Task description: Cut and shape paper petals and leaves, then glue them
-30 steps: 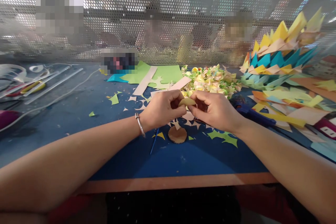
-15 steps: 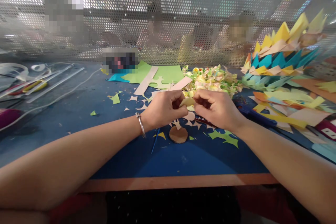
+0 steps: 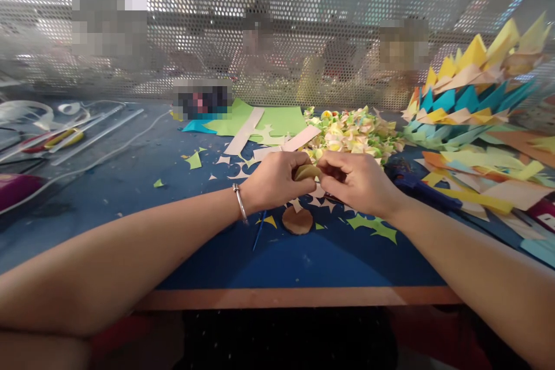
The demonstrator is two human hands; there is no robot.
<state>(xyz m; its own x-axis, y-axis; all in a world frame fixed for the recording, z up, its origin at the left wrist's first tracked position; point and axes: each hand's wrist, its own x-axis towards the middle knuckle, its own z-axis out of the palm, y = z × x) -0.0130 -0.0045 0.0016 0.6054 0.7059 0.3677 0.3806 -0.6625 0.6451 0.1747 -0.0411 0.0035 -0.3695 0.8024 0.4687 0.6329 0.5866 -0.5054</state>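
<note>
A small yellow paper piece (image 3: 307, 172) is pinched between my two hands above the blue table. My left hand (image 3: 281, 179), with a silver bracelet at the wrist, grips its left side. My right hand (image 3: 358, 180) holds its right edge between thumb and fingers. Just below them a round brown disc (image 3: 297, 220) lies on the table. Behind my hands is a heap of small cream, yellow and green paper flowers (image 3: 353, 130). Pale cut-out scraps lie around and partly under my hands.
Green sheets (image 3: 277, 119) lie at the back. A layered paper model (image 3: 468, 98) stands at right, near paper strips (image 3: 489, 179) and a dark blue tool (image 3: 427, 189). Yellow-handled scissors (image 3: 65, 139) and a white cable are at left. Behind is a perforated screen (image 3: 286, 40).
The yellow piece looks more curved and slightly turned between my fingers. Both hands stay close together, and the whole view has shifted slightly.
</note>
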